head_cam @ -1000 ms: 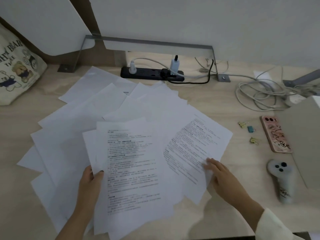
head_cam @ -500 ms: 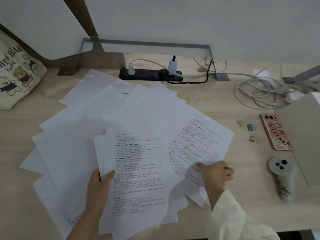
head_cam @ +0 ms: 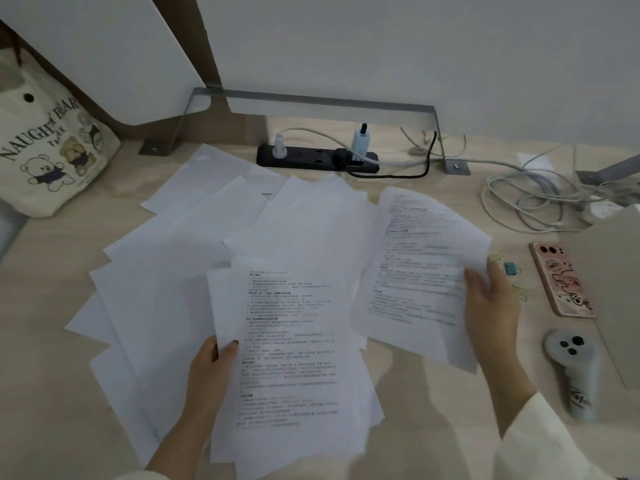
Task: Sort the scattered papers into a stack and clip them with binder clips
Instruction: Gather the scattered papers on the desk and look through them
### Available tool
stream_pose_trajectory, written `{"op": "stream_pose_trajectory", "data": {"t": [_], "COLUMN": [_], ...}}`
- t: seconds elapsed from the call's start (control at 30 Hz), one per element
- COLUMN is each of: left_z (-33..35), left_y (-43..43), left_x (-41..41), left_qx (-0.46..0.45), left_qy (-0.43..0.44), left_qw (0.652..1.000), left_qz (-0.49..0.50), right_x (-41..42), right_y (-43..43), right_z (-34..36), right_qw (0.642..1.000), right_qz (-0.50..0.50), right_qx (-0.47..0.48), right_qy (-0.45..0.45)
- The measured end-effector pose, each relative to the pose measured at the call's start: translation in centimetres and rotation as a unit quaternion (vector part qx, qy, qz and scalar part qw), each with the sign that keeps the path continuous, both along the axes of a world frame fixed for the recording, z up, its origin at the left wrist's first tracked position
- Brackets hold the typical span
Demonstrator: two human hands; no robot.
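Note:
Several white papers (head_cam: pixel 180 271) lie fanned across the wooden desk (head_cam: pixel 52 393). My left hand (head_cam: pixel 211 368) grips a few printed sheets (head_cam: pixel 294 358) by their left edge, thumb on top. My right hand (head_cam: pixel 491 303) holds one printed sheet (head_cam: pixel 422 268) by its right edge, lifted off the pile and tilted. Small binder clips lie right of that hand: a teal one (head_cam: pixel 509 268) and yellow ones (head_cam: pixel 521 292), partly hidden behind my fingers.
A phone in a pink case (head_cam: pixel 562 278) and a grey controller (head_cam: pixel 571 368) lie at the right, beside a grey board (head_cam: pixel 616 289). Tangled cables (head_cam: pixel 530 199) and a black power strip (head_cam: pixel 317 157) sit at the back. A printed tote bag (head_cam: pixel 45 147) stands at the left.
My right hand closed on the printed sheet at the right and lifted it up and rightward off the pile. My left hand kept its grip on the sheets it holds.

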State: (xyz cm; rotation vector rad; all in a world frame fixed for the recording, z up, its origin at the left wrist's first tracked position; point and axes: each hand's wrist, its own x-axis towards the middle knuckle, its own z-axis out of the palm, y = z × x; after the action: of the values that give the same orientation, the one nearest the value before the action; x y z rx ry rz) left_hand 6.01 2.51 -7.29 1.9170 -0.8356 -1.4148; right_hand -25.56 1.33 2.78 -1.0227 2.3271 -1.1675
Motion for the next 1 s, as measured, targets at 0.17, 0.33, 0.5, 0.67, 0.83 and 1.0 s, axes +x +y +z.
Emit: {"op": "stream_pose_trajectory", "data": {"t": [0.17,0.33,0.5,0.67,0.83,1.0], "left_z": [0.7,1.6,1.3,-0.1,0.5,2.5], "left_y": [0.0,0.2,0.7,0.6,0.7,-0.5], "left_x": [-0.2,-0.2,-0.1,-0.3,-0.9,1.8], "left_qx": [0.002,0.016,0.049,0.067,0.025,-0.022], "left_qy": [0.022,0.070,0.114,0.149,0.100,0.021], "left_qw": [1.000,0.997,0.990,0.984,0.994,0.999], "left_qz": [0.006,0.034,0.074,0.074,0.041,0.042], "right_x": [-0.8,1.3,6.6,9.2,9.6,7.9], "right_y": [-1.3,-1.4,-0.4,0.1,0.1,-2.9], "right_z": [5.0,0.1,-7.1,-10.2,-9.4,-8.8], "right_qw": [0.983,0.957,0.927,0.934,0.911,0.900], "right_qz": [0.073,0.172,0.185,0.210,0.306,0.341], "right_qx": [-0.082,0.107,0.270,0.277,0.277,0.218], "right_qy": [-0.150,-0.207,-0.186,-0.080,-0.024,0.160]}}
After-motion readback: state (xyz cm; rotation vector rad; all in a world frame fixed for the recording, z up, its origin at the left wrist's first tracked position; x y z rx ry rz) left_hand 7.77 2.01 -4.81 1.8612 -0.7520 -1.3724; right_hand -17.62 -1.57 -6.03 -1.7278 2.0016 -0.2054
